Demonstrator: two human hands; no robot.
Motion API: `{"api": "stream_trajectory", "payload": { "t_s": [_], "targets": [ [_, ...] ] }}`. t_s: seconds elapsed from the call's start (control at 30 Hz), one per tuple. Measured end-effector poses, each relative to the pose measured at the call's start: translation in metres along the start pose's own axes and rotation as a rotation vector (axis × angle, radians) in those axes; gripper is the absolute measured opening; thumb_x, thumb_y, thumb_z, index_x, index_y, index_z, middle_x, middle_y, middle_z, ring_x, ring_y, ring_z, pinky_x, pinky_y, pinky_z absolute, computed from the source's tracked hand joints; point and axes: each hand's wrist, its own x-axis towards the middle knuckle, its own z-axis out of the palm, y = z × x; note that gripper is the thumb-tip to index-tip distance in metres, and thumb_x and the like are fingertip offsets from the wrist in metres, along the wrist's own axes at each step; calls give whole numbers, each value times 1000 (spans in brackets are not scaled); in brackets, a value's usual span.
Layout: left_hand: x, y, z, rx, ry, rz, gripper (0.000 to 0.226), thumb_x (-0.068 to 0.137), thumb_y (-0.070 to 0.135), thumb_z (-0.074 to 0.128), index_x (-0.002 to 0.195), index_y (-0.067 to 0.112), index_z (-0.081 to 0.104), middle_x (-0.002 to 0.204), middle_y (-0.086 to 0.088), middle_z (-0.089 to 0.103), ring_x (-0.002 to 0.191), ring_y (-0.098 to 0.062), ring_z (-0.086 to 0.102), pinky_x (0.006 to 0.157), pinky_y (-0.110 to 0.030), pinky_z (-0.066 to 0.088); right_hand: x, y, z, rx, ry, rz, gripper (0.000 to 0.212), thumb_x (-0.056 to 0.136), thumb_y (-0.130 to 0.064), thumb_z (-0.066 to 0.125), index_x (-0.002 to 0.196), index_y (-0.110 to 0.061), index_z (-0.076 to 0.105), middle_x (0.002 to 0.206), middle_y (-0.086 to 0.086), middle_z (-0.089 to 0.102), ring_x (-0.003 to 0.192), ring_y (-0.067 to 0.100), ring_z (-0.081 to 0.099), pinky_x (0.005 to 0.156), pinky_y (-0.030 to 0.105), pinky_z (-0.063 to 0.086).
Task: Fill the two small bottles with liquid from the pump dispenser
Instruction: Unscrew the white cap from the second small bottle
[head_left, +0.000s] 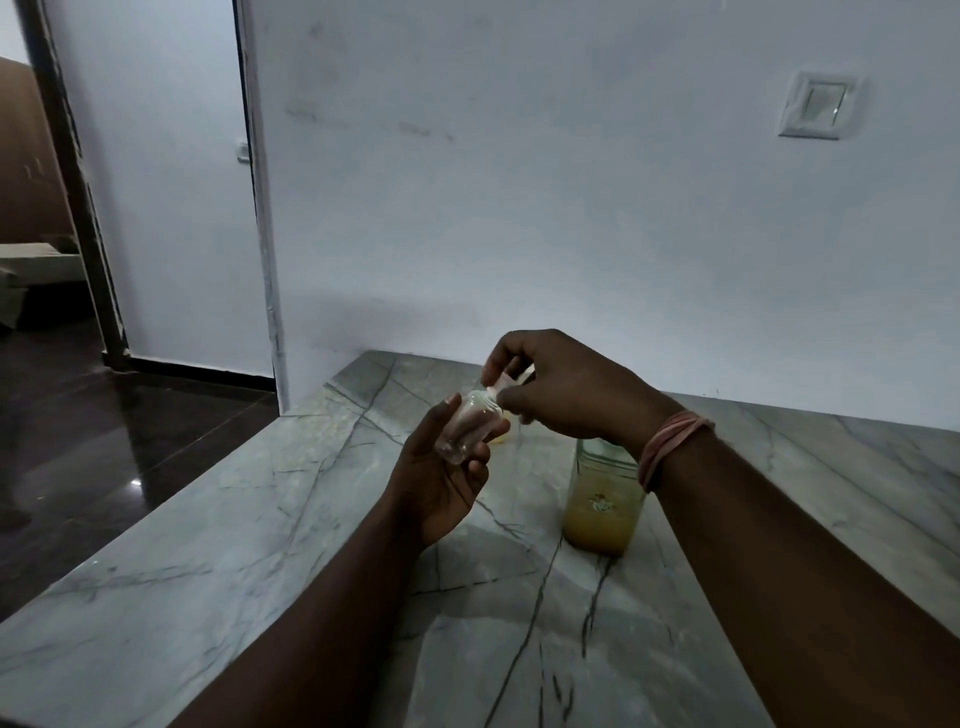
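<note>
My left hand (441, 473) grips a small clear bottle (465, 428), tilted with its mouth up and to the right, above the marble counter (311, 545). My right hand (561, 389) pinches a small pale cap (500, 383) right at the bottle's mouth. The pump dispenser (602, 499), a clear bottle with yellowish liquid in its lower half, stands on the counter under my right wrist; its pump head is hidden by the hand. Something small and yellowish (501, 439), perhaps the second small bottle, shows behind my left fingers, mostly hidden.
The counter runs along a white wall (571, 234) with a switch plate (818, 104) at upper right. The counter's left edge drops to a dark glossy floor (130, 426). A doorway (47, 208) opens at far left.
</note>
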Motion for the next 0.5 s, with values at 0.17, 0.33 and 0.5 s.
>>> {"api": "stream_trajectory", "payload": {
  "t_s": [0.17,0.33,0.5],
  "targets": [
    [2,-1,-1,34,-2,16,39,91,40,60,111,8,69,98,-12,72,52,-6,57,45,-16,46,1,1,9,-100,104,45,38,79,-52,67,104,-25,57,90,-7,62,71,10,61,57,26,48],
    [4,-1,0,56,49,34,38,93,41,58,110,8,66,100,-14,71,44,-5,46,40,-15,36,4,1,18,9,183,32,14,84,-36,67,84,-23,69,78,-2,66,58,10,62,51,27,51],
    [5,2,-6,28,143,85,40,92,46,60,101,10,74,99,-9,71,41,-5,39,39,-17,33,5,10,37,155,254,57,23,82,-12,58,100,-25,60,97,-5,59,84,16,64,71,34,55]
  ]
}}
